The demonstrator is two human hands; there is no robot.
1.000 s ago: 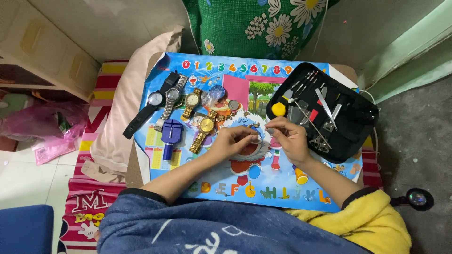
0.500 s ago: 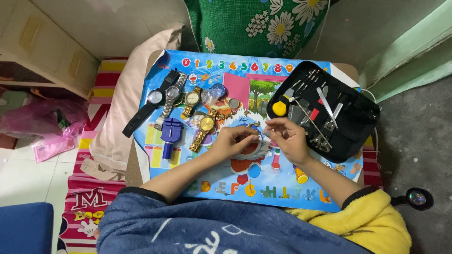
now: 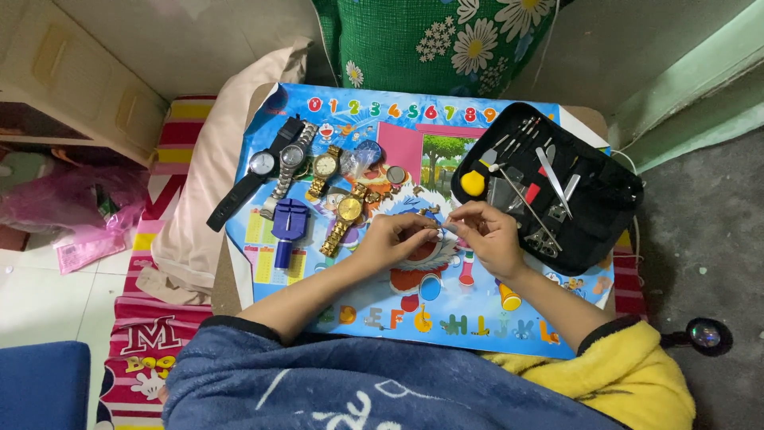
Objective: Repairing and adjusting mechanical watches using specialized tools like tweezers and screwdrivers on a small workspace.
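Observation:
Both hands meet over the middle of a colourful children's mat [image 3: 509,318] on a small table. My left hand [image 3: 395,236] pinches a small gold watch part [image 3: 430,223], mostly hidden by the fingers. My right hand [image 3: 487,232] holds a thin metal tool against that part; its tip touches the piece between my fingers. Several wristwatches lie to the left: a black-strapped one [image 3: 255,171], a silver one [image 3: 290,163], and two gold ones [image 3: 325,169] [image 3: 347,213].
A blue strap-link tool [image 3: 287,225] lies by the watches. An open black tool case [image 3: 557,187] with tweezers, screwdrivers and a yellow blower sits at the right. A beige cloth [image 3: 208,171] hangs off the left side. A green flowered cushion [image 3: 430,40] stands behind.
The hands stay together over the mat's middle, with only small finger shifts on the part. Nothing else has moved.

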